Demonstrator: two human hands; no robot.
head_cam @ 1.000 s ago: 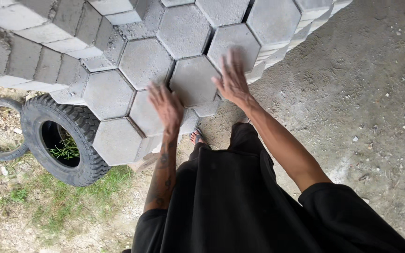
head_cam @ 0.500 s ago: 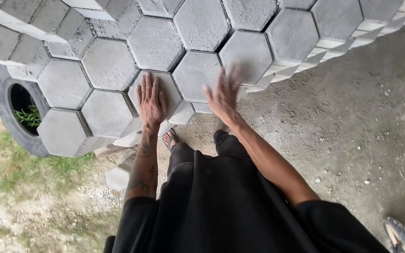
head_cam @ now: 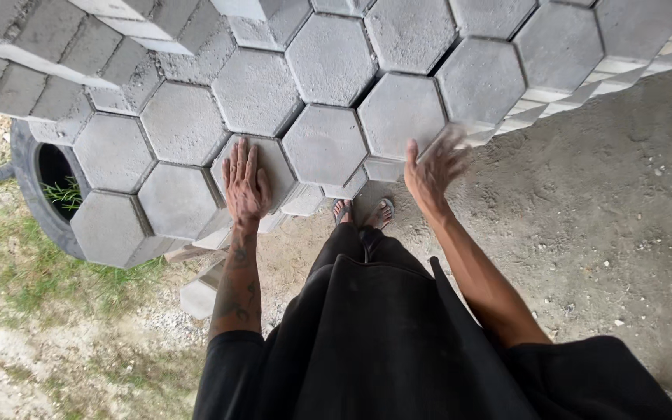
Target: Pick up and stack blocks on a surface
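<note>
Below the head camera, the left hand (head_cam: 244, 185) is lying flat, fingers together, on the top face of a grey hexagonal block (head_cam: 262, 171) at the near edge of a stack of hexagonal pavers (head_cam: 328, 58). The right hand (head_cam: 433, 167) is hovering blurred at the stack's edge beside a neighbouring hexagonal block (head_cam: 402, 113), fingers loosely spread, gripping nothing. An old tyre (head_cam: 44, 194) is resting beneath the stack at the left. Sandalled feet (head_cam: 363, 211) are standing close, so handling well probably means gripping opposite sides and keeping toes back.
</note>
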